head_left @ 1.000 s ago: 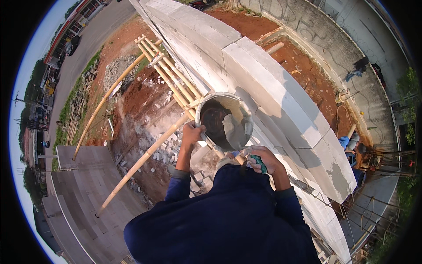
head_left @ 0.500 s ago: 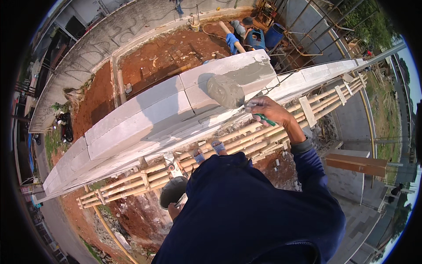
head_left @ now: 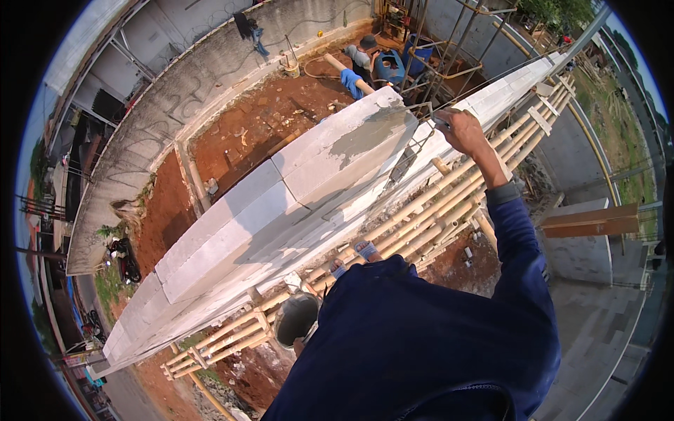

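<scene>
My right hand (head_left: 465, 133) is closed round the handle of a trowel at the right end of a pale block wall. The mortar-smeared blade of the trowel (head_left: 402, 166) is tilted nearly edge-on beside the end face of the end block (head_left: 330, 151). Wet grey mortar (head_left: 368, 135) lies spread on that block's top. By my left side hangs a dark bucket (head_left: 298, 313), its inside coated grey. Only a little of my left hand (head_left: 299, 346) shows at the bucket's near rim; my clothing hides the rest.
Bamboo poles (head_left: 421, 219) form a scaffold platform under my feet. The block wall (head_left: 217, 245) runs along its far side. Beyond lies red soil (head_left: 260, 116), where a person (head_left: 361, 56) crouches by a blue container (head_left: 390, 67). Bamboo uprights (head_left: 456, 42) stand at the far right.
My right hand has moved right and up, turning the mortar-covered trowel from flat above the block to its end. More of the mortar on the block top shows. The view has shifted and turned.
</scene>
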Demonstrator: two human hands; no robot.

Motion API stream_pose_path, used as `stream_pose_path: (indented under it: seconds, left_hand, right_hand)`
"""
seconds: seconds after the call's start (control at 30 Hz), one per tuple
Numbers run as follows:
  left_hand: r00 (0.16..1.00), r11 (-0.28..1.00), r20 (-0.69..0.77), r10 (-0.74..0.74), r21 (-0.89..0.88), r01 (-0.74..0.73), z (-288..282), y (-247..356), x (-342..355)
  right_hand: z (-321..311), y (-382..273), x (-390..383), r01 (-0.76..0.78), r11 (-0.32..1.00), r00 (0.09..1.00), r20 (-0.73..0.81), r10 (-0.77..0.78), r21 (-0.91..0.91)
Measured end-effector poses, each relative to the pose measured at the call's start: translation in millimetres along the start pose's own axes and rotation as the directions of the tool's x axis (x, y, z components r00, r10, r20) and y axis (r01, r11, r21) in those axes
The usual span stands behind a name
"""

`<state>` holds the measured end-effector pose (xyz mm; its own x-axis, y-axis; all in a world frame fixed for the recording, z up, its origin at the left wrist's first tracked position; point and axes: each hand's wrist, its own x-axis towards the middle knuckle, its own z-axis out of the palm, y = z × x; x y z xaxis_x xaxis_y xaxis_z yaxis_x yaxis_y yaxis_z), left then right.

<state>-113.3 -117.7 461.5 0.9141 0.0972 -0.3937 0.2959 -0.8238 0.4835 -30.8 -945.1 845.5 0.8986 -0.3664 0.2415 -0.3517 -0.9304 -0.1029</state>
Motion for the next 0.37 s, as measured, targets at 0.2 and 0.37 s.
stream_pose_path:
  seconds: [0.2,0.37]
  left_hand:
    - [0.959,0.961,-0.062,0.275,-0.011,-0.276,-3.3,-8.9,39.3]
    - [0.937,0.936,-0.002,0.349,0.042,-0.349,-25.7,14.7,61.2]
  right_hand:
    - [-15.6,-10.1,-4.6,-0.100,0.994,0.995,-0.025,0.099,-0.043]
    - [-10.6,-20.9,-7.8,-0.145,0.984,0.973,-0.164,0.160,0.102]
